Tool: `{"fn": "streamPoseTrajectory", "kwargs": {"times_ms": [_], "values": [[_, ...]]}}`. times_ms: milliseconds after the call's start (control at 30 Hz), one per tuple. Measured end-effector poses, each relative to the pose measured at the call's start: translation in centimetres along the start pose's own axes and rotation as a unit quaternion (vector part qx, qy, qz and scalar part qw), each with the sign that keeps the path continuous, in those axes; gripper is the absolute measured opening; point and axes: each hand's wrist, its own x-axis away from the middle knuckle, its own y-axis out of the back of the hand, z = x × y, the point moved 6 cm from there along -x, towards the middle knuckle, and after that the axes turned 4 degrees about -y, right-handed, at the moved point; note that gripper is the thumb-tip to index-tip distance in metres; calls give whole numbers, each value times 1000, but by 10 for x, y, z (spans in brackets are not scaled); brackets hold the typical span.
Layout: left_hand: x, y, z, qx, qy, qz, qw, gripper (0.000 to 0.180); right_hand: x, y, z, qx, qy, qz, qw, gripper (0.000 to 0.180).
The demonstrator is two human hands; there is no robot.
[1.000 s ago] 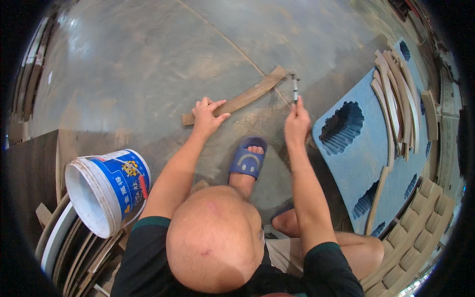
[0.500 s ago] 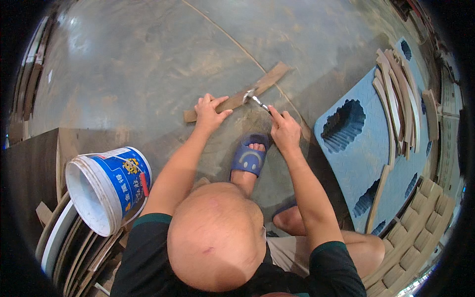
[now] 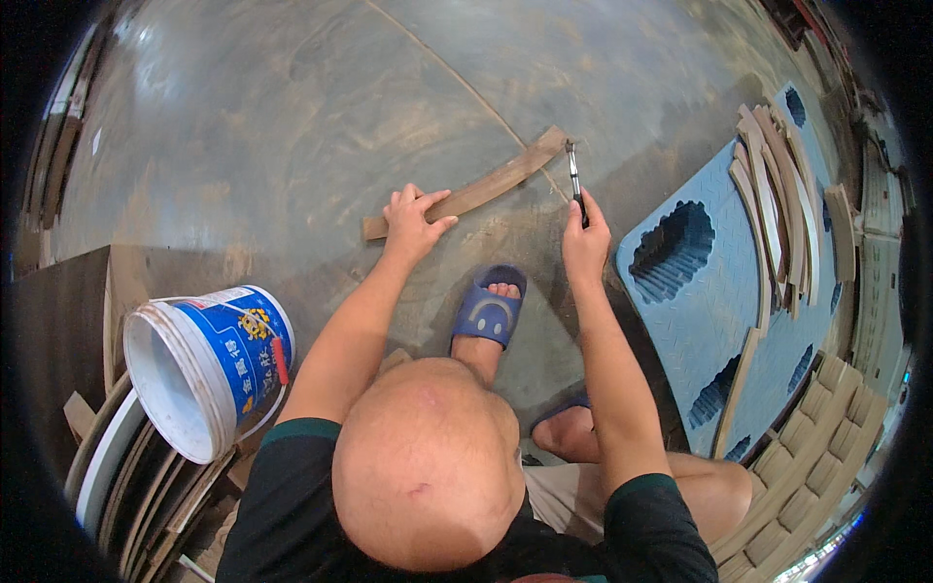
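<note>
A curved brown wooden strip (image 3: pixel 501 182) lies slantwise on the grey floor. My left hand (image 3: pixel 413 219) holds it down near its left end, thumb and forefinger on either side of it. In my right hand (image 3: pixel 587 248) is a small hammer (image 3: pixel 574 175) with a shiny metal shaft and a dark handle, gripped by that handle. Its head is beside the far right end of the strip, seen narrow here; whether it touches the wood I cannot tell.
A white and blue bucket (image 3: pixel 185 379) lies tipped at the left, above stacked curved boards (image 3: pixel 155 496). To the right, a blue-grey textured panel with dark hollows (image 3: pixel 637 321) carries several curved wooden strips (image 3: pixel 792 204). My blue slipper (image 3: pixel 489 311) is near the strip.
My right hand has moved the hammer up and right, from the strip's middle to its far right end. The left hand stays in place on the strip.
</note>
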Motion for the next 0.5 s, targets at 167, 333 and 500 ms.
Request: {"fn": "streamPoseTrajectory", "kwargs": {"times_ms": [167, 333, 500], "values": [[-5, -3, 1, -2, -7, 3, 1000, 62, -10, -2, -32, -161, -133, 108, 972, 41], [-3, 2, 4, 6, 4, -3, 1000, 60, -14, -5, -30, -128, -211, 188, 951, 35], [-10, -7, -5, 11, 3, 12, 1000, 59, -31, -6, -62, -91, -61, 124, 986, 38]]}}
